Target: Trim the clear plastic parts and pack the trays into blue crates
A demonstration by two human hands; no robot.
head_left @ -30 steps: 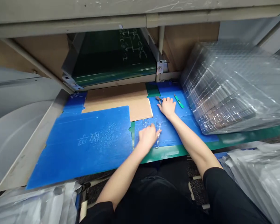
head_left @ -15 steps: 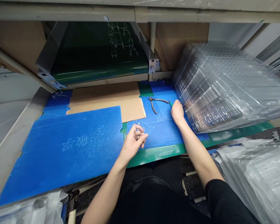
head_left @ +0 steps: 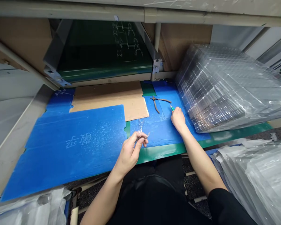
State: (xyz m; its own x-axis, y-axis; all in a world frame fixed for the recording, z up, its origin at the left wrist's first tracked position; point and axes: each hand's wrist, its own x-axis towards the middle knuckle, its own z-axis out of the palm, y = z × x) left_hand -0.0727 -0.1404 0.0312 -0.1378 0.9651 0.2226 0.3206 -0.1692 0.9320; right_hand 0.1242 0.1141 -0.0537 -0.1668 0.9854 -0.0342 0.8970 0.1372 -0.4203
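My left hand (head_left: 131, 150) is closed in a pinch on a small clear plastic part (head_left: 141, 126) with thin prongs. It holds the part above the blue sheet near the table's front edge. My right hand (head_left: 178, 119) is wrapped round a slim green-handled tool (head_left: 172, 108), whose short pointed tip shows past the fingers; the exact kind cannot be made out. Just beyond the right hand, a pair of cutting pliers (head_left: 157, 101) lies with its handles spread. A branched clear plastic moulding (head_left: 127, 43) rests on the dark green conveyor belt (head_left: 89, 53).
Brown cardboard (head_left: 107, 93) and a blue sheet (head_left: 67, 162) with white writing cover the table's left side. A tall stack of clear plastic trays (head_left: 224, 90) stands close beside my right hand. Plastic-wrapped sheets (head_left: 255, 175) lie lower right. A metal rail (head_left: 84, 14) crosses overhead.
The clear part in my left hand has turned and now sticks out further above the fingers. My right hand with the green tool has drawn slightly away from the pliers. The view has shifted slightly.
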